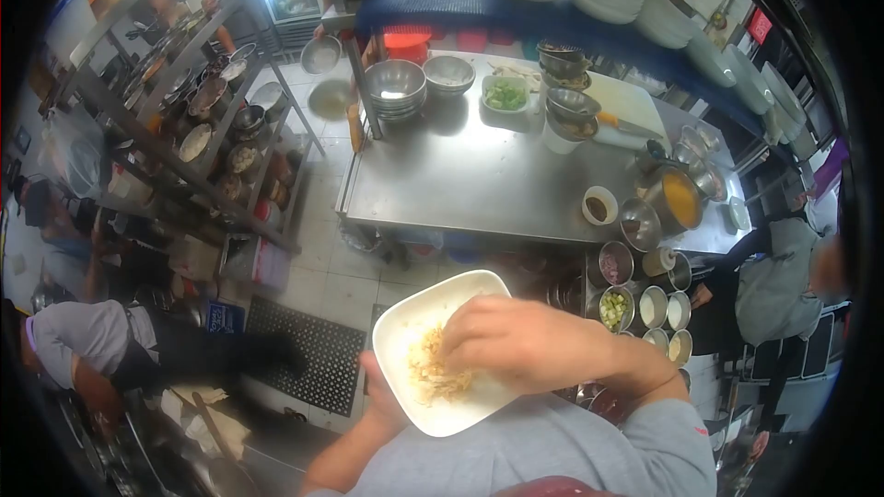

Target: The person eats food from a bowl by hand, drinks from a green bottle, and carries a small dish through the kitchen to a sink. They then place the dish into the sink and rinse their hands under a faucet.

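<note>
Near a steel bench (442, 170), a white bowl (401, 339) is resting against the left hand (379, 396) clasping its side, the right hand (516, 336) is lying inside at golden shreds (429, 364), its hold impossible to tell.

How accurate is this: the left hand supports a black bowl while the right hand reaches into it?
Not quite: the bowl is white, not black, as the head view shows. The left hand supports it while the right hand reaches into it.
</note>
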`<state>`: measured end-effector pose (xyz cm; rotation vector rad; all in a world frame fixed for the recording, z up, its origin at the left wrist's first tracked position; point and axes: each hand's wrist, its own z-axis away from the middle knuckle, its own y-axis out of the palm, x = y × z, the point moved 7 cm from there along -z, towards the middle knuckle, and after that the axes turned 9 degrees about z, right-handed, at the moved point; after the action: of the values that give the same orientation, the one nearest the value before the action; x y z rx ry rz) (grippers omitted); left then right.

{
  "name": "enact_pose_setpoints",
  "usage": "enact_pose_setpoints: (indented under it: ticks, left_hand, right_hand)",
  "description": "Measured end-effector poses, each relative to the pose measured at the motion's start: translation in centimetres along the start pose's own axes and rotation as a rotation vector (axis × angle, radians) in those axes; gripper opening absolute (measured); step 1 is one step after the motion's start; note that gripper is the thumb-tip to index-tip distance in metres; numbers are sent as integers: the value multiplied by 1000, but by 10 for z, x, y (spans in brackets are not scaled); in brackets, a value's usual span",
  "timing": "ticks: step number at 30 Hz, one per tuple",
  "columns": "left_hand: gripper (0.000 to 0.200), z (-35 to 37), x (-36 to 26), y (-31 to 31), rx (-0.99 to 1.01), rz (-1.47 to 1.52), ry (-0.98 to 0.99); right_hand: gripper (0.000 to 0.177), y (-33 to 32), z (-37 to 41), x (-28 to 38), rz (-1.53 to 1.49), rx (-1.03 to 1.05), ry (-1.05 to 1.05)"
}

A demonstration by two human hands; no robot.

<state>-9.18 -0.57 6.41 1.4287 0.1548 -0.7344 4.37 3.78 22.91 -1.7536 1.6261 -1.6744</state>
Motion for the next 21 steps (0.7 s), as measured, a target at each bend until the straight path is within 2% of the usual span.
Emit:
enact_pose_setpoints:
  ticks: [3,6,9,13,16,21]
  left_hand:
    - [111,0,6,-5,-5,37,-14]
    - [113,-1,9,-8,-9,62,-53]
    - [115,2,10,-6,-13,24,-103]
    - [117,1,13,-8,-28,21,-138]
    - [114,1,20,-17,31,24,-168]
    - [115,3,19,-12,5,-5,-172]
  right_hand:
    - [28,-19,7,-10,28,-172,79]
    - [25,-2,19,-23,26,-333,159]
    - [25,23,24,-23,100,-339,147]
    - [23,26,30,-26,73,-415,153]
    - [24,24,31,-25,109,-413,160]
    - [26,29,34,-24,125,-411,150]
